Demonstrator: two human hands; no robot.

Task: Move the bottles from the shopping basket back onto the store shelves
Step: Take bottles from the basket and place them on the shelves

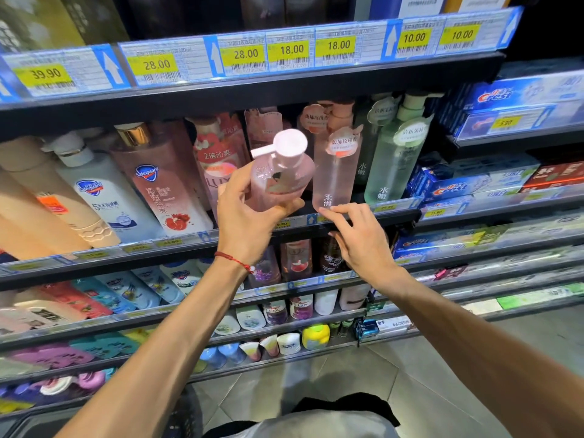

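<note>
Left hand (249, 216), with a red string bracelet (235, 260) at the wrist, is curled round the lower body of a pink pump bottle (281, 178). The thumb lies on the left side and the fingers wrap underneath. It holds the bottle raised in front of the middle shelf (158, 245), tilted slightly, with the pump spout pointing left. Just to the right and a little nearer, the right hand (363, 245) is loosely spread and holds nothing. Its forefinger and thumb reach the shelf's front lip at the foot of a tall pink bottle (336, 172) (whether the fingertips touch that bottle itself is hard to tell).

On the same shelf, far left, stand a white Safeguard bottle (98, 191) and a pink Safeguard bottle (161, 184), then Lux bottles (218, 159) partly hidden behind the held bottle. The tall pink bottle stands just right of the held one, nearly touching it. Pale green pump bottles (395, 153) come next, and blue Crest boxes (458, 188) lie stacked at the far right. Above runs a price strip (252, 55) with yellow tags.
</note>
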